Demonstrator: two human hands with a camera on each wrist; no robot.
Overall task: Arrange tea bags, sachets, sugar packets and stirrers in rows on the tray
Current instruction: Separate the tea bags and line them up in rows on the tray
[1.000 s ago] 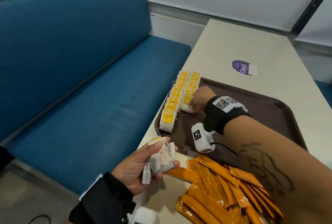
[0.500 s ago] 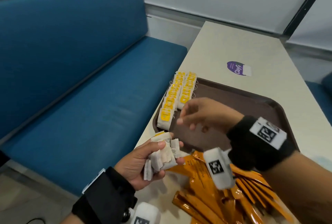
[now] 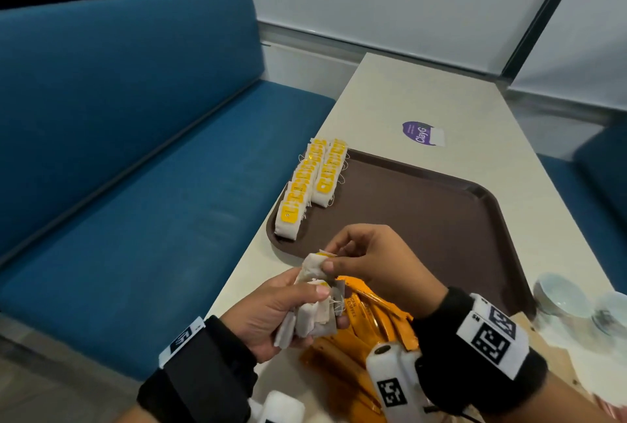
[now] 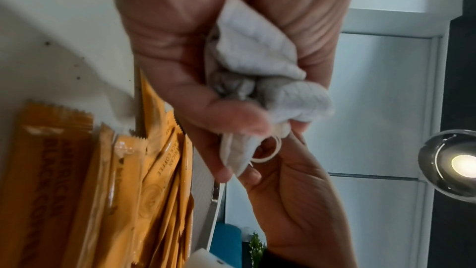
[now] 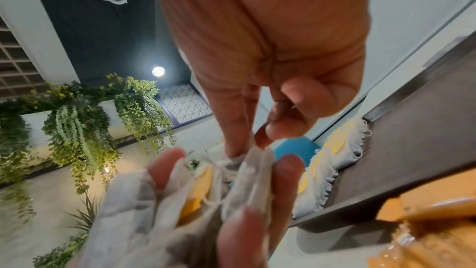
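Head view: the left hand (image 3: 271, 314) clutches a bunch of tea bags (image 3: 314, 315) above the table edge, just short of the tray (image 3: 424, 219), while the right hand (image 3: 373, 263) pinches the top bag between thumb and forefinger. The step in hand is judged to be drawing one bag free; next it must extend the shorter of two tea bag rows (image 3: 327, 173) along the tray's left side.

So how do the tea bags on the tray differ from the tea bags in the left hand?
The tea bags on the tray stand in two neat rows, yellow tags facing up; the tea bags in the left hand are a crumpled, tangled bunch, tags mostly hidden. Nothing touches the first; the right hand pinches one of the second. Both are white.
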